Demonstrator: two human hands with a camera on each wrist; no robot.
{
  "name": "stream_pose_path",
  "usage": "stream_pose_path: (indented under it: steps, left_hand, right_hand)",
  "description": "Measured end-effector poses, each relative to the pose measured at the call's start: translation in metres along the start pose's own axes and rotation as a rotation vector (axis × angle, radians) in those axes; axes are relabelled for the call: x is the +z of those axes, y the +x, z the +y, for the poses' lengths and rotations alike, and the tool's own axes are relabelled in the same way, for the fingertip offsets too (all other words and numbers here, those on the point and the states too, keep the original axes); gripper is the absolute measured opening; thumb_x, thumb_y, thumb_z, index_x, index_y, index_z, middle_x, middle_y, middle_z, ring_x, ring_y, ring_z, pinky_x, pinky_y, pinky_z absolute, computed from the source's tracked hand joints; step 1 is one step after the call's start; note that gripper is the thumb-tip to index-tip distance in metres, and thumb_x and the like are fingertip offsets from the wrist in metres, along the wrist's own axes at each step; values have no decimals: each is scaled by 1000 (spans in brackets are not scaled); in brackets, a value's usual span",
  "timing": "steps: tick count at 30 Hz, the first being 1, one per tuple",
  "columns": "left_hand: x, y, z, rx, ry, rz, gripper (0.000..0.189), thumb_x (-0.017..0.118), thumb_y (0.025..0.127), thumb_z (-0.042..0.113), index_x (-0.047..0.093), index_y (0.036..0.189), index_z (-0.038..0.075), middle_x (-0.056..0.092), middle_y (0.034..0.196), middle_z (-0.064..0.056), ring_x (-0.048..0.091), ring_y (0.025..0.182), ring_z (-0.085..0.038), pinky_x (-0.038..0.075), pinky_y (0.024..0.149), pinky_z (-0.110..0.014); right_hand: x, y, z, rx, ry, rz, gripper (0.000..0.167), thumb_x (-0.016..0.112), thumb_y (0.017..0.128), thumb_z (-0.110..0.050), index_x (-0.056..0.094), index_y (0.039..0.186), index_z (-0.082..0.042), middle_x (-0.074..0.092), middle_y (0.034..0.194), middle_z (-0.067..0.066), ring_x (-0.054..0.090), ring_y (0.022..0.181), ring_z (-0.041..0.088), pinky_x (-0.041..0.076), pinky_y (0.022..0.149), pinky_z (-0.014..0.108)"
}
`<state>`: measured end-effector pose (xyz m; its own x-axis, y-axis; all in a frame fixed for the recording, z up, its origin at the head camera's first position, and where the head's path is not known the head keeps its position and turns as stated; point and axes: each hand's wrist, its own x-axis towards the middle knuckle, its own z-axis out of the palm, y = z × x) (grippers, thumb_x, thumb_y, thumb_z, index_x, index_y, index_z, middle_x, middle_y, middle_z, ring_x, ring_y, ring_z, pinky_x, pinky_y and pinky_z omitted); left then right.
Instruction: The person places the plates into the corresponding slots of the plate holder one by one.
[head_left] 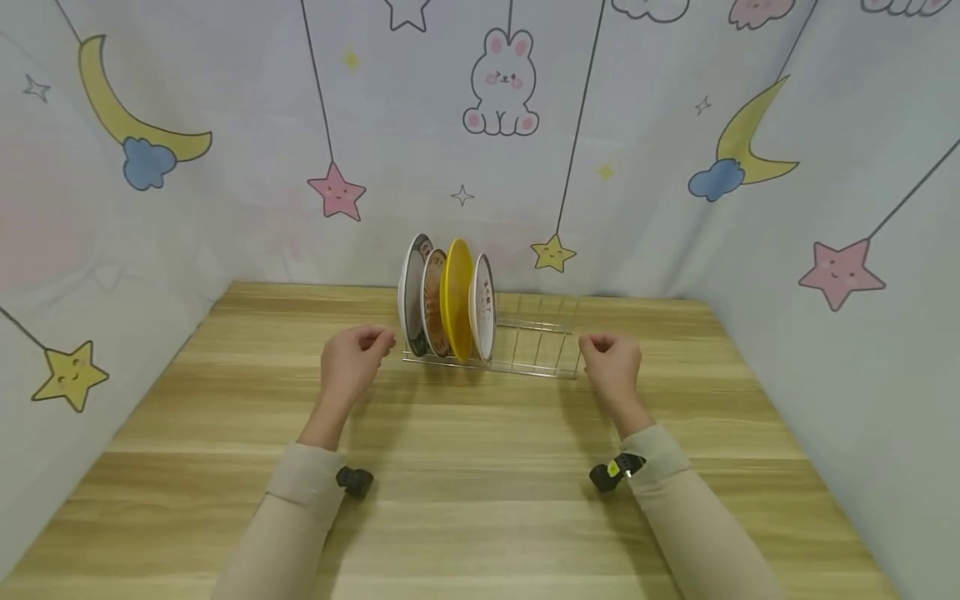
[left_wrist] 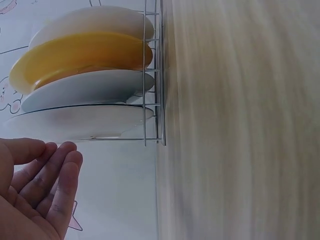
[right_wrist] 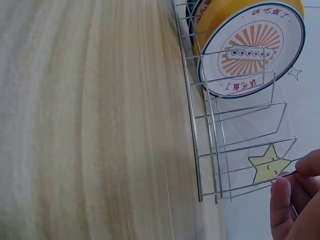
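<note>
A wire dish rack (head_left: 536, 367) stands on the table with several plates upright in its left half. From left to right come a white plate with a dark patterned rim (head_left: 411, 292), a brown-patterned plate (head_left: 435, 304), a yellow plate (head_left: 456, 300) and a white plate with red lettering (head_left: 483, 308). The right hand (head_left: 613, 367) pinches the end wire of the rack, seen in the right wrist view between thumb and fingers. At the other end, the left hand (head_left: 352, 362) has thumb and fingertips together at the rack's end wire, beside the leftmost plate.
The wooden table (head_left: 480, 500) runs up to a pale backdrop (head_left: 637, 233) printed with stars, moons and a rabbit. Bare wire slots fill the rack's right half. Small black devices (head_left: 354, 482) sit at both wrists.
</note>
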<state>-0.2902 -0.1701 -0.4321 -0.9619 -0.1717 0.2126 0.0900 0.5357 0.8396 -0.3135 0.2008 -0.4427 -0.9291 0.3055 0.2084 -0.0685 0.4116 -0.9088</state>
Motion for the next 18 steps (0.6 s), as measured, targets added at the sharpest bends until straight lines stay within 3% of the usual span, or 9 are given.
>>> stream_pose_path:
  steps: [8, 18]
  left_hand:
    - [-9, -8, 7, 27, 45, 31, 22, 63, 97, 27, 77, 99, 11, 75, 87, -3, 69, 79, -18, 53, 69, -34]
    - [-14, -19, 22, 63, 2, -4, 25, 62, 97, 28, 78, 98, 8, 75, 86, -4, 68, 80, -19, 53, 73, -35]
  right_hand:
    - [-3, -10, 0, -9, -7, -37, 17, 66, 94, -14, 71, 92, 2, 65, 87, 13, 62, 69, 28, 55, 54, 22]
    - [-5, -23, -1, -42, 8, -84, 16, 66, 93, -12, 71, 91, 3, 65, 84, 12, 61, 67, 25, 54, 53, 22]
